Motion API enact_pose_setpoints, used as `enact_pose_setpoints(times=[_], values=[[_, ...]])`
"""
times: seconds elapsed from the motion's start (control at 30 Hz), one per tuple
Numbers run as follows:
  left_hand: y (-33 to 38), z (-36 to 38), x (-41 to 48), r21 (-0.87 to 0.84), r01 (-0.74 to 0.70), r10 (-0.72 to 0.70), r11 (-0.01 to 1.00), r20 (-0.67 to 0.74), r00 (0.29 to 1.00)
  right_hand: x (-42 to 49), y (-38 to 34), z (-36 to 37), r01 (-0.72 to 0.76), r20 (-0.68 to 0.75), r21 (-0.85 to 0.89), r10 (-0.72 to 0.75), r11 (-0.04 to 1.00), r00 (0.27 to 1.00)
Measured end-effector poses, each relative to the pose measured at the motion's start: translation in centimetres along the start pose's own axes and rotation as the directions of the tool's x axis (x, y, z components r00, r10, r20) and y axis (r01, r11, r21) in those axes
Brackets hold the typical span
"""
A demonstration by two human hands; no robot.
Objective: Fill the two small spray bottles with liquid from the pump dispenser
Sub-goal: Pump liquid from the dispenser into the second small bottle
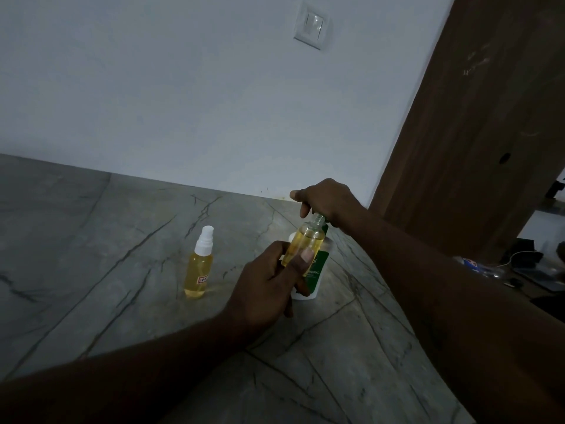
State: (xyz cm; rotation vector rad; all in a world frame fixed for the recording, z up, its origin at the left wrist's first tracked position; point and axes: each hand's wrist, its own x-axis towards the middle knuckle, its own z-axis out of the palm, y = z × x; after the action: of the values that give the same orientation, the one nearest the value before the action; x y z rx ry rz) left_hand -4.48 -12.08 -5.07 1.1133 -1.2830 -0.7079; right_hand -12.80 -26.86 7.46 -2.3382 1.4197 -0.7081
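Centre-right of frame, dim light. Left hand [269,283] pinches the open spray bottle [305,243] low on its body, thumb across the front. The bottle is off the desk [91,240], tilted, its bare threaded neck [319,218] tucked up under the right hand [327,198]. Yellow liquid looks to reach the shoulder.

Right hand is curled down over the top of the pump dispenser [316,270]. The pump head and spout are hidden beneath it. The dispenser's white body and green label stand on the desk directly behind the held bottle.

Second spray bottle [198,267], left of centre, stands upright with its white sprayer on, already yellow to near the top.

Step in hand, as I judge it: topping up the last bottle. Keep the neck right under the spout, press in short, slow strokes, and stop below the threads. With the level this high, one full stroke could overflow. Then level the bottle before capping.
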Motion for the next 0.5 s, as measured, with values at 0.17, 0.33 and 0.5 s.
enact_pose_setpoints(times=[0.17,0.33,0.5], values=[[0.2,0.0,0.0,-0.003,0.011,-0.011,1.000,0.000,1.000,0.1,-0.1,-0.2,-0.027,0.022,-0.031,0.027,0.999,0.999],[0.2,0.0,0.0,-0.009,-0.010,0.010,1.000,0.006,1.000,1.3,0.0,-0.2,0.006,-0.036,-0.086,-0.009,0.996,0.999],[0.1,0.0,-0.1,0.002,-0.018,0.018,1.000,0.001,1.000,2.0,0.8,0.9,-0.039,-0.041,-0.067,0.037,0.997,0.998]])
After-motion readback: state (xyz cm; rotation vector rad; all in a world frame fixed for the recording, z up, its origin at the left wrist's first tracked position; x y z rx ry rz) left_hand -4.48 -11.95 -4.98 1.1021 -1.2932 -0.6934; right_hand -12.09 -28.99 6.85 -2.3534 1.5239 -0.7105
